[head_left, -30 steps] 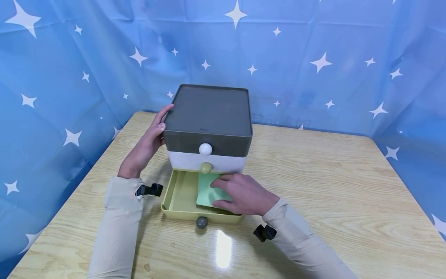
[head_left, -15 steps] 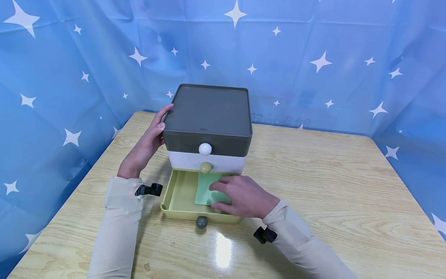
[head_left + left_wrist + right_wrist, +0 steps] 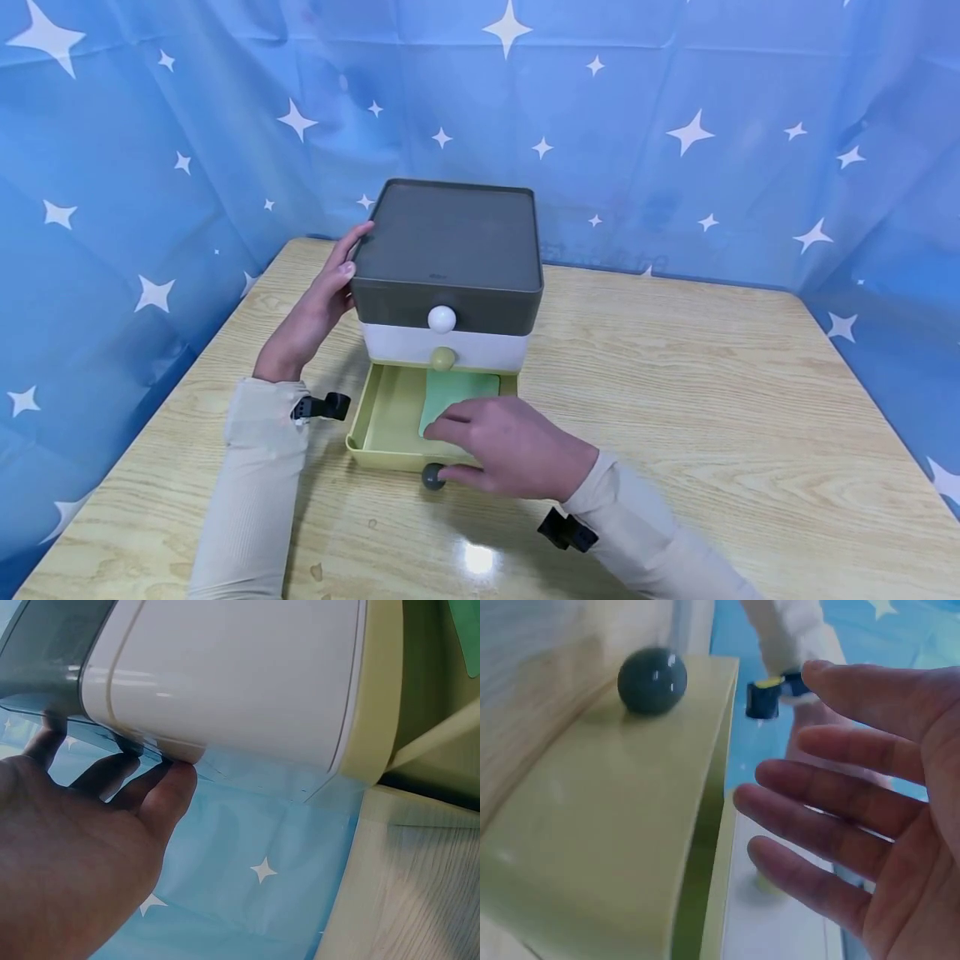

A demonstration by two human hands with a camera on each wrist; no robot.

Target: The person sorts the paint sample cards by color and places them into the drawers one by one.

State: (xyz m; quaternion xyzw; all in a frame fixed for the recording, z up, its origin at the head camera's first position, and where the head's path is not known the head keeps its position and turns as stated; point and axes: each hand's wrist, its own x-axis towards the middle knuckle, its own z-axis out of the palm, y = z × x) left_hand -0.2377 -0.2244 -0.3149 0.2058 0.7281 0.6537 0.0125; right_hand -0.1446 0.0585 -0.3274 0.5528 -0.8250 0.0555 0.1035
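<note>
Head view shows a green sheet (image 3: 457,393) lying flat in the pulled-out bottom drawer (image 3: 386,421), a yellow-green tray with a dark grey ball knob (image 3: 432,476) on its front. The right hand (image 3: 504,446) hovers over the drawer's front edge with fingers spread and relaxed, holding nothing; its thumb sits just beside the knob. Above the drawer stands the three-tier organizer (image 3: 450,275): a white middle tier with a yellowish knob (image 3: 442,359) and a grey top tier with a white knob (image 3: 442,320). The left hand (image 3: 315,312) presses flat, straight fingers against the organizer's left side. Everything rests on the wooden table (image 3: 675,392), backed by a blue star-patterned cloth (image 3: 712,133).
</note>
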